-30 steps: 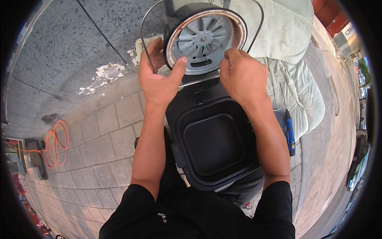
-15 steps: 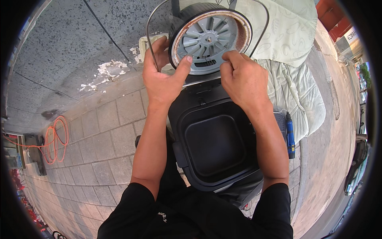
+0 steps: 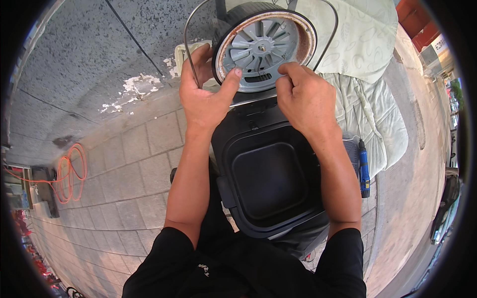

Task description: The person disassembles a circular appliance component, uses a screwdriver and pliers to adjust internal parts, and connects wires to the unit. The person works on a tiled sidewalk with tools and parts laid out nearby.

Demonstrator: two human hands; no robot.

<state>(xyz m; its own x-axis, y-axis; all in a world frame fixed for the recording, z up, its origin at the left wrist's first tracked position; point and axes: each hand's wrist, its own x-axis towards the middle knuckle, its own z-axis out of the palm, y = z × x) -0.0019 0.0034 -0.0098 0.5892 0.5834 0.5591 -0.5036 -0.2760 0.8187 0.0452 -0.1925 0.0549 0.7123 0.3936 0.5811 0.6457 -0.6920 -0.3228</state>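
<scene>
Hands (image 3: 258, 99) on fan disc (image 3: 263, 47), black tub (image 3: 271, 186) below, blue screwdriver (image 3: 364, 169) right

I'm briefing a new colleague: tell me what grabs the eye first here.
At top centre, both hands grip a round grey finned fan disc with a rusty rim: left hand thumb on its face, right hand fingertips at its lower edge. Below lies a black square-welled appliance housing; an orange coiled cable lies far left.

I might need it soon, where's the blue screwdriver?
The blue screwdriver lies right of the right hand's forearm, on the pale quilted cloth beside the black appliance.
</scene>
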